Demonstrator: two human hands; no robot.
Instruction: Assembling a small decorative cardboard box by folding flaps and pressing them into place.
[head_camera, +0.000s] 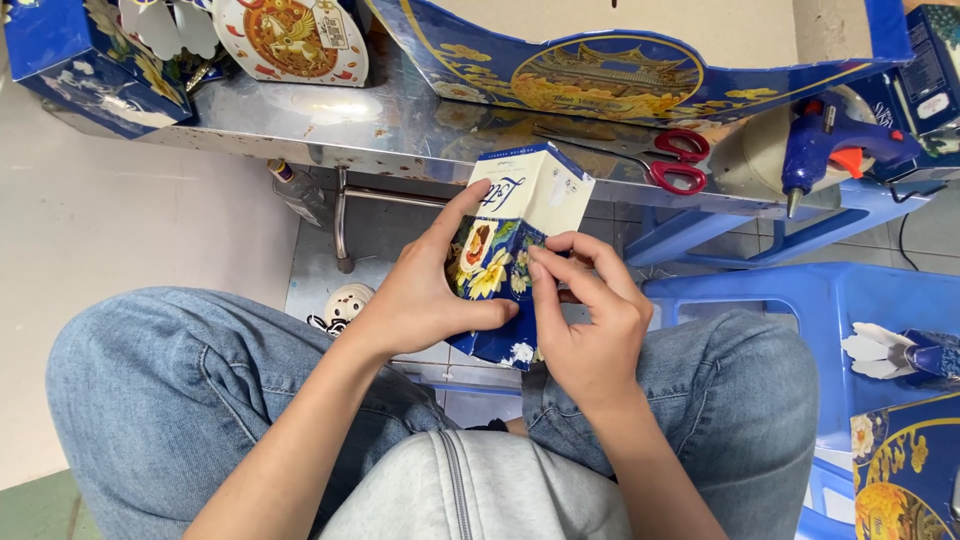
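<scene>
Head view, I'm looking straight down over both knees in jeans. Both hands are on a small blue box (515, 262) with yellow and white flowers printed on it and a white top panel; it sits tilted in the air above the lap, just in front of the metal table (390, 125) edge.

Left hand (420, 295): wrapped around the box's left side, thumb across the lower front, index finger stretched up along the white panel. Firm hold.

Right hand (590, 320): fingers curled, tips pinched narrow against the box's right front edge near the flower print. I cannot tell whether anything small is between the tips.

On the table: red-handled scissors (675, 160) lying flat to the right of the box top, a blue glue gun (835, 140) with an orange trigger further right, nozzle down. A large flat blue and gold printed sheet (610, 70) leans across the back. Another blue box (85, 65) stands at far left, with a round white and red printed piece (295, 40) beside it.

Blue plastic stool (800, 295) at right, just beside the right knee.
</scene>
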